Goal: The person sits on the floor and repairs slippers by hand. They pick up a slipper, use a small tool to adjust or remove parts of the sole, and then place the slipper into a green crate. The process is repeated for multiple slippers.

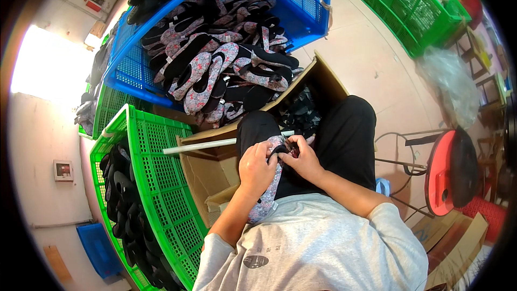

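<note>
A floral-patterned slipper-like shoe (270, 188) with black edging lies upright along my lap, one end against my shirt. Gripping its upper part on the left is my left hand (257, 168), fingers bent round the fabric. Opposite it, my right hand (305, 160) pinches the dark opening of the same shoe, thumb pointing inward. Both hands meet near the shoe's far end, above my knees. A pale rod (200, 146) runs behind the hands across the cardboard box.
A blue crate (301, 8) heaped with floral shoes (196, 78) stands ahead. Green crates (167, 183) holding black shoes (126, 194) are on the left. An open cardboard box (202, 175) sits before my knees. Right are a red round stool (442, 172), plastic bag (449, 83) and green crate (401, 8).
</note>
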Tool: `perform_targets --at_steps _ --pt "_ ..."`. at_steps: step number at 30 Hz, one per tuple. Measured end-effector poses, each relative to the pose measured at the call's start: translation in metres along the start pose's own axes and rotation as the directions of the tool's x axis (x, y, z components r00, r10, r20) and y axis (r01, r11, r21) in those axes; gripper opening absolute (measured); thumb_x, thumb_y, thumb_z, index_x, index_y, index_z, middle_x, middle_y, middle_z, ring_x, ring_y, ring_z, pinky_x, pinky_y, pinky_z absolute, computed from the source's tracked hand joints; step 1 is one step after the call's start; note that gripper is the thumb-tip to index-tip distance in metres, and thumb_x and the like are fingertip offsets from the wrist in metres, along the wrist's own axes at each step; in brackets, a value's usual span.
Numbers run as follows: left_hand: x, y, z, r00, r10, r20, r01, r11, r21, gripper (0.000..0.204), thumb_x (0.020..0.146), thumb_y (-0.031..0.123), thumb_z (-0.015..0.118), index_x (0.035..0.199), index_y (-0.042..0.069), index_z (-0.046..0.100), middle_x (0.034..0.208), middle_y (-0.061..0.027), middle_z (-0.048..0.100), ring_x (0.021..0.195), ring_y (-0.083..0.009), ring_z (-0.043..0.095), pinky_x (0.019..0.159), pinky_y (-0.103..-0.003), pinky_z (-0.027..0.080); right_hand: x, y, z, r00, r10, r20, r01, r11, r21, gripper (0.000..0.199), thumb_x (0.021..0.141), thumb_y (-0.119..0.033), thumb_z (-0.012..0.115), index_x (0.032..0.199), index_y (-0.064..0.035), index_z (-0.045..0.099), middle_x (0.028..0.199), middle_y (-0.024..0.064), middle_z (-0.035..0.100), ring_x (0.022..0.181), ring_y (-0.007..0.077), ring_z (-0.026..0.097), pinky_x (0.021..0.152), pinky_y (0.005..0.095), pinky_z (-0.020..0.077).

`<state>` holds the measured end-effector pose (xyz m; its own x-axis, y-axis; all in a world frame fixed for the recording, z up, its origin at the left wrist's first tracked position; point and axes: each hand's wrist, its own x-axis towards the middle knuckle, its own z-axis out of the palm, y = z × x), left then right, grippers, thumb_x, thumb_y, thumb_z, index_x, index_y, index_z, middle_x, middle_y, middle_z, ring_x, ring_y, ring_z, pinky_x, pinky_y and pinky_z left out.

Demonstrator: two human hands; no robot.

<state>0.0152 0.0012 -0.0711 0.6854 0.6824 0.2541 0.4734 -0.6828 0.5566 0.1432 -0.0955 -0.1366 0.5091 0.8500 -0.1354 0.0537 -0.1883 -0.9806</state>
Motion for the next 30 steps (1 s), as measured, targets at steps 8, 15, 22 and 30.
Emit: perform_targets --at_steps 8,15,22,30 --pt "0.012 -0.004 -0.012 0.976 -0.211 0.060 0.218 0.967 -0.132 0.023 0.081 0.009 0.071 0.101 0.005 0.060 0.065 -0.0061 0.062 0.065 -0.0241 0.063 0.065 -0.035 0.049 0.005 0.012 0.013 0.992 0.021 -0.126 -0.031 0.997 -0.073 0.039 0.077 -0.013 0.069 0.111 -0.0039 0.051 0.091 0.0118 0.061 0.079 0.0222 0.061 0.075 0.0343 0.0494" --pt "0.073 -0.062 0.015 0.994 -0.001 0.110 -0.022 0.978 0.207 0.021 0.081 0.012 0.064 0.102 0.007 0.060 0.076 -0.0128 0.063 0.077 -0.0350 0.062 0.072 -0.048 0.047 0.001 0.019 0.009 0.994 0.076 -0.073 -0.067 0.991 0.120 0.038 0.079 -0.006 0.068 0.113 -0.0033 0.051 0.090 0.0029 0.056 0.080 0.0114 0.053 0.075 0.0267 0.0456" --pt "0.117 -0.064 0.030 0.912 0.189 0.365 -0.077 0.950 -0.301 0.053 0.084 -0.001 0.054 0.137 0.003 0.048 0.132 -0.0180 0.058 0.118 -0.0291 0.059 0.101 -0.038 0.045 -0.001 0.028 0.009 0.994 0.080 -0.068 -0.067 0.983 0.173 0.037 0.081 -0.005 0.067 0.114 -0.0038 0.051 0.091 0.0009 0.054 0.079 0.0093 0.051 0.074 0.0246 0.0446" --pt "0.105 -0.049 -0.009 0.883 -0.077 0.463 0.302 0.847 -0.436 0.059 0.087 0.009 0.064 0.142 0.005 0.044 0.123 -0.0194 0.065 0.112 -0.0256 0.064 0.094 -0.034 0.050 0.003 0.038 0.010 0.991 0.126 -0.037 -0.113 0.963 0.245 0.034 0.082 -0.004 0.066 0.113 -0.0043 0.051 0.092 -0.0007 0.054 0.080 0.0086 0.051 0.075 0.0240 0.0444"
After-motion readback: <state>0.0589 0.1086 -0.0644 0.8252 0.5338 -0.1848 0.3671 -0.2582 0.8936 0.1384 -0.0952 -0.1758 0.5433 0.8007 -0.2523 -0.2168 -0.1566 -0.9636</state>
